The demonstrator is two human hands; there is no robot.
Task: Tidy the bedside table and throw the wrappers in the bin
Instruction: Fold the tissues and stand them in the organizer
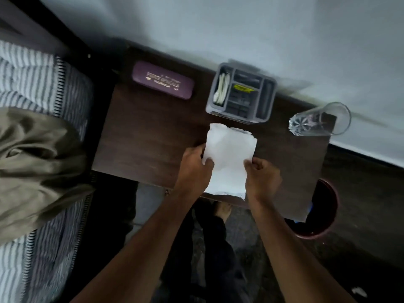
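Both forearms reach forward from the bottom of the view, and the hands meet over the near edge of the dark wooden bench (pixel 140 136). The left hand (pixel 193 166) pinches the left edge of a white paper wrapper (pixel 229 158) with its thumb on top; the right hand (pixel 261 177) clamps the right edge, fingers curled under. The wrapper lies flat between them, its torn top pointing away. Below and right of the right hand sits a dark red bin (pixel 323 224) on the floor. Just beyond the wrapper stands a grey organizer tray (pixel 241 92); farther left a purple glasses case (pixel 162 83), and to the right a clear glass (pixel 321 120).
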